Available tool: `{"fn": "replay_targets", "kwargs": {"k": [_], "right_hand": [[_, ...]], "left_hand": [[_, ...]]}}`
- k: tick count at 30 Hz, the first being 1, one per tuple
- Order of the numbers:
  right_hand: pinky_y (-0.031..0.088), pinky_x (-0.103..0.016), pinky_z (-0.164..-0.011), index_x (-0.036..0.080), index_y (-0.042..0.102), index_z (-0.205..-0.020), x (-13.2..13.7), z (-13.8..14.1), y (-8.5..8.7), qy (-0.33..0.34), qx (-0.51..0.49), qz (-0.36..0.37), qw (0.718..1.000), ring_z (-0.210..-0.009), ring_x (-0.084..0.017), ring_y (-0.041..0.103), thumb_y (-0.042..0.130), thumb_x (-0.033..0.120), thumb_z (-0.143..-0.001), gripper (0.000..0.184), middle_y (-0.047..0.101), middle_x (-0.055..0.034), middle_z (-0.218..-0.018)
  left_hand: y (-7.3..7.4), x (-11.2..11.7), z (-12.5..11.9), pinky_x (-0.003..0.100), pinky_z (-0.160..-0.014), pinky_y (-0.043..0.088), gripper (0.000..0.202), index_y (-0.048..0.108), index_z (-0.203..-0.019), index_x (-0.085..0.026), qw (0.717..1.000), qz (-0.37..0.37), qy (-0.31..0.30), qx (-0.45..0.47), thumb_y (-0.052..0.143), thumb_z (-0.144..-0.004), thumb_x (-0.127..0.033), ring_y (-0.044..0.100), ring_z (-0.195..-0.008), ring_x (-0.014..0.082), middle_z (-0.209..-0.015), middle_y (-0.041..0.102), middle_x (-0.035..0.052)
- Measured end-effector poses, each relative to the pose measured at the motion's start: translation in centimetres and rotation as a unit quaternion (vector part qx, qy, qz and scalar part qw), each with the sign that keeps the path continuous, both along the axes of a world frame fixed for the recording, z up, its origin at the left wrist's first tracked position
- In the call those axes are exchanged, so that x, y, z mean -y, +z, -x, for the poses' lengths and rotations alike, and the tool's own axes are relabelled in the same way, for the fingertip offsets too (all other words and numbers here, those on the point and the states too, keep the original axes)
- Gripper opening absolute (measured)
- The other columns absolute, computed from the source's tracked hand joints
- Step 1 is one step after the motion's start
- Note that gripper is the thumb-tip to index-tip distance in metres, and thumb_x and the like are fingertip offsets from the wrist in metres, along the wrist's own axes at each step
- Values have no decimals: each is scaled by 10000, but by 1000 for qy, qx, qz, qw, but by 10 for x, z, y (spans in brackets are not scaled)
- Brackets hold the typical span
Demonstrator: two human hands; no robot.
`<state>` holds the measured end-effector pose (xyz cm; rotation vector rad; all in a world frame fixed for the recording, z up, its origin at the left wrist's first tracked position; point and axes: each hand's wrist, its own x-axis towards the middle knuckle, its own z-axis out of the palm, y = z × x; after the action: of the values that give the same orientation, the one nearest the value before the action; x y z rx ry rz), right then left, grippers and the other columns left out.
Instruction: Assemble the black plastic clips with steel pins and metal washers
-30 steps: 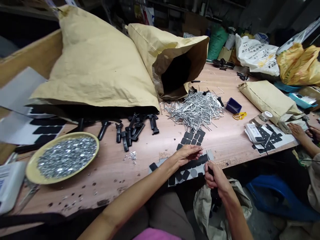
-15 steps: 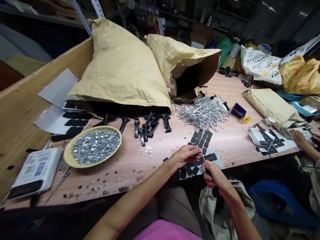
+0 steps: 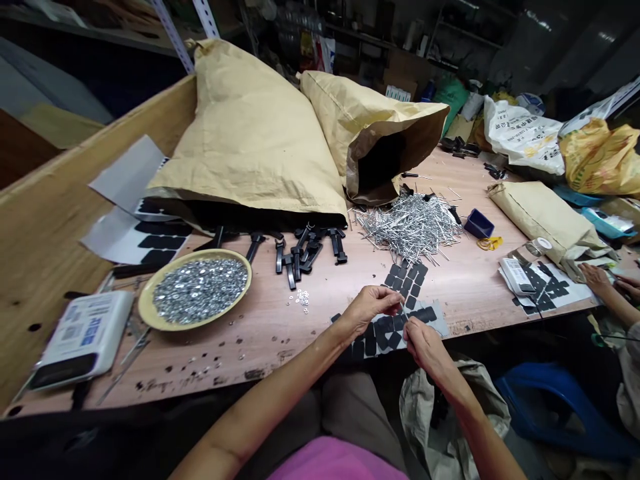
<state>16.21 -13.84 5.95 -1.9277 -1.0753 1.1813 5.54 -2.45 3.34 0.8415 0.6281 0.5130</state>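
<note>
A thin metal pin (image 3: pixel 405 309) spans the short gap between my two hands. Its upper end is pinched in the fingertips of my left hand (image 3: pixel 369 309). The lower end runs into the closed fingers of my right hand (image 3: pixel 423 341), which hide whatever else lies in that palm. Beneath both hands is a sheet (image 3: pixel 438 319) with black rounded pads (image 3: pixel 385 325) on it, at the table's front edge. Beyond them lies a heap of metal pins (image 3: pixel 413 227). Small washers (image 3: pixel 303 299) are scattered left of my left hand.
A yellow bowl of washers (image 3: pixel 245 288) and a white scale (image 3: pixel 107 327) stand at left. Black plastic clamp-like parts (image 3: pixel 299 257) lie before big paper sacks (image 3: pixel 250 140). At right are a blue box (image 3: pixel 479 224) and another person's hand (image 3: pixel 595 277).
The view has shifted slightly, moving the table things right. My right hand has turned a little, and the dark piece seen in its fingers before is now hidden. The pin stays between both hands.
</note>
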Motion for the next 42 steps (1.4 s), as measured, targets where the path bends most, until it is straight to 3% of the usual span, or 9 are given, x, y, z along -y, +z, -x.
{"fn": "replay_targets", "kwargs": {"k": [7, 12, 15, 17, 19, 23, 28, 33, 42], "right_hand": [[219, -226, -412, 230, 372, -637, -2, 6, -12, -19, 11, 11, 1000, -399, -101, 283, 272, 305, -821, 223, 324, 71, -445], [259, -254, -507, 229, 373, -638, -1, 9, -13, 2, 142, -24, 990, -500, -130, 360, 257, 329, -841, 255, 387, 35, -529], [225, -269, -511, 232, 399, -690, -1, 12, -16, -16, 216, -10, 976, -504, -143, 352, 264, 320, -856, 232, 412, 17, -557], [216, -274, -501, 231, 423, -725, -2, 13, -21, -26, 237, 4, 971, -485, -146, 355, 284, 305, -868, 212, 425, 5, -558], [229, -274, -492, 232, 441, -748, -2, 14, -27, -27, 240, 1, 970, -474, -148, 375, 307, 304, -883, 203, 446, -8, -560], [255, -269, -481, 234, 448, -760, -4, 15, -37, -30, 234, -21, 972, -472, -149, 397, 323, 318, -897, 204, 472, -23, -577], [227, -264, -469, 229, 406, -718, -5, 21, -34, -44, 228, -15, 972, -459, -137, 361, 261, 315, -889, 240, 420, 10, -545], [229, -262, -465, 215, 453, -756, -7, 26, -30, -47, 247, -33, 967, -447, -140, 363, 203, 379, -866, 318, 424, 14, -535], [321, -268, -491, 218, 508, -752, -7, 26, -39, -66, 208, -69, 973, -490, -154, 433, 215, 416, -854, 368, 502, -7, -582]], "left_hand": [[-4, 1, -1, 224, -574, 428, 396, 676, -640, -111, 999, 44, -3, 23, 839, -433, -407, 509, -506, 69, -552, 601, -15], [-6, -1, 0, 207, -569, 426, 353, 680, -643, -107, 999, 37, -19, 11, 838, -476, -374, 529, -511, 70, -548, 609, -10], [-7, 0, -1, 210, -577, 447, 321, 669, -665, -106, 993, 110, -37, 24, 838, -515, -334, 550, -542, 76, -622, 642, 12], [-8, 3, -3, 215, -582, 461, 304, 658, -673, -110, 986, 161, -15, 35, 825, -550, -332, 564, -568, 85, -669, 657, 27], [-10, 7, -6, 219, -584, 465, 295, 648, -659, -111, 982, 181, 24, 39, 816, -568, -335, 560, -559, 84, -663, 656, 26], [-13, 12, -8, 199, -577, 450, 305, 666, -647, -96, 984, 148, 80, 53, 842, -512, -305, 527, -513, 56, -644, 659, 15], [-13, 12, -8, 181, -577, 451, 333, 690, -667, -88, 977, 190, 70, 71, 868, -445, -260, 542, -523, 54, -657, 672, 18], [-13, 13, -8, 186, -584, 456, 246, 690, -671, -93, 966, 238, 63, 77, 843, -521, -214, 563, -541, 72, -635, 674, 32], [-18, 12, -9, 186, -611, 472, 164, 691, -667, -89, 969, 227, 64, 79, 811, -577, -157, 578, -563, 76, -644, 675, 32]]}}
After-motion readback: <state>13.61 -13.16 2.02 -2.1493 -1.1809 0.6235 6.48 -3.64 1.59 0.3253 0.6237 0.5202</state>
